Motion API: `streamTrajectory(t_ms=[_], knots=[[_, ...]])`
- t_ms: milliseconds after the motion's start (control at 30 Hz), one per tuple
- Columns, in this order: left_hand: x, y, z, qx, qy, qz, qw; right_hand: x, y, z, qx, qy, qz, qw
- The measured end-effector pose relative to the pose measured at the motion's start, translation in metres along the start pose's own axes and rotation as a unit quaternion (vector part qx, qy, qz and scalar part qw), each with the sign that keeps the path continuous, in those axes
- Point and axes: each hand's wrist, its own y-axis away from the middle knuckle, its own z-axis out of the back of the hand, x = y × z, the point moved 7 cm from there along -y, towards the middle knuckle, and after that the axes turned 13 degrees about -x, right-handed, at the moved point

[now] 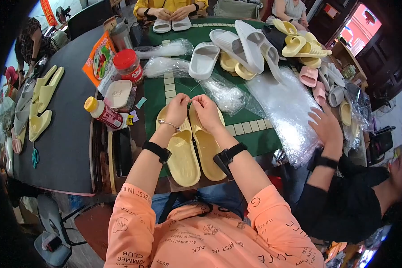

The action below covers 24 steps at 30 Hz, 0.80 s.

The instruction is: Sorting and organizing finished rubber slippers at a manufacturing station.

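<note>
A pair of pale yellow slippers lies side by side in front of me, the left slipper and the right slipper with heels toward me. Over the strap of the left one is my left hand, its fingers pinched together. My right hand is closed in the same way over the other strap. The fingertips of both hands nearly meet above the gap between the slippers. Whatever they pinch is too small to make out.
Grey slippers and more yellow ones are heaped at the back right. Clear plastic bags lie under a co-worker's hand. To the left stand a red-lidded jar and a yellow-capped bottle. Another person's hands hold white slippers opposite.
</note>
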Motion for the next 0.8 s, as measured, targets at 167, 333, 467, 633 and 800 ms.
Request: streamTrajectory(t_ms=[167,333,467,633,800], knots=[[0.0,0.002,-0.002,0.019,0.002,0.028,0.999,0.002,0.003,0.0,0.024,-0.007,-0.09,0.996],[0.001,0.002,-0.002,0.012,0.014,0.007,1.0,0.001,0.003,-0.002,0.01,-0.024,-0.042,0.999],[0.001,0.004,-0.004,0.024,-0.006,0.023,0.999,-0.005,0.001,0.0,0.0,-0.022,-0.032,0.999],[0.004,0.004,-0.007,0.025,0.001,0.031,0.999,-0.004,0.0,0.003,-0.006,-0.014,-0.035,0.999],[0.003,0.003,-0.001,-0.01,-0.003,0.013,1.0,-0.005,-0.001,-0.002,0.007,-0.005,-0.044,0.999]])
